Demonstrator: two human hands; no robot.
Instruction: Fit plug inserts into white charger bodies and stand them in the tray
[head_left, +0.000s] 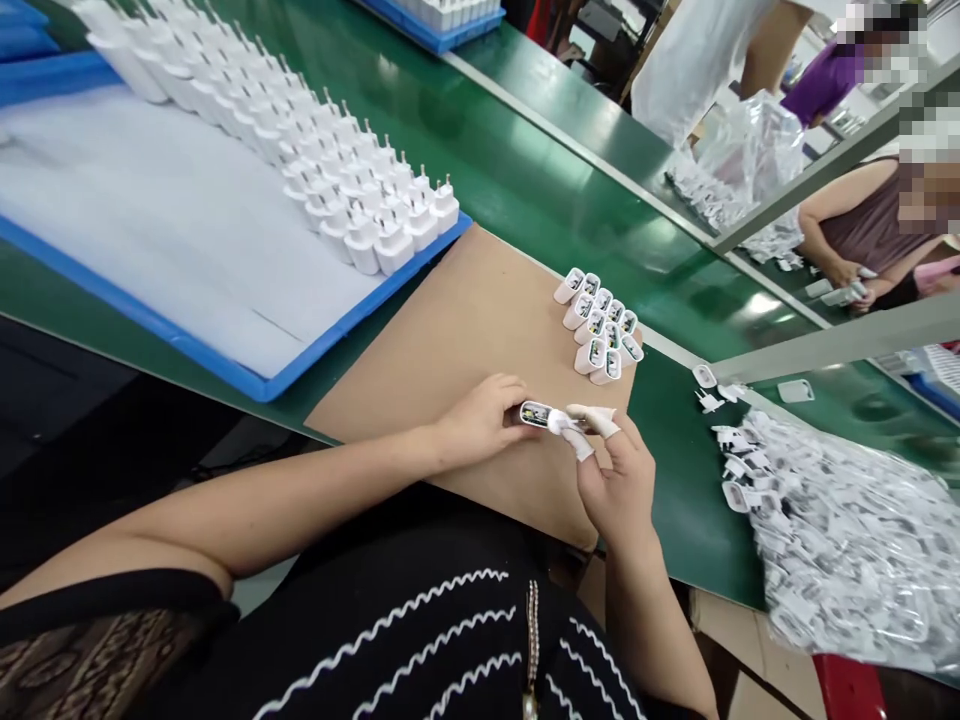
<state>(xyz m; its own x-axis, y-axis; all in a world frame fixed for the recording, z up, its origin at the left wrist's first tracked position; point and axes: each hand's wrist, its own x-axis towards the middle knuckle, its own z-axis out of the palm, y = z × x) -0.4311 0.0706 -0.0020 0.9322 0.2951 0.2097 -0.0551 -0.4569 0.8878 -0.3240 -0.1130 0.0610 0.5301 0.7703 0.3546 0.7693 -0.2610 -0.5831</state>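
My left hand (480, 420) and my right hand (611, 480) meet over a brown cardboard sheet (457, 330), both holding one small white charger shell (534, 413) whose open end shows a circuit board. White finger cots cover my right thumb and forefinger, which pinch a white piece at the shell's right end. A cluster of several open charger shells (600, 325) lies on the cardboard just beyond my hands.
A blue tray (247, 375) at the left holds rows of finished white chargers (337, 180) on white foam. A heap of white parts in clear plastic (832, 530) lies at the right on the green belt (525, 170). Other people work across the belt.
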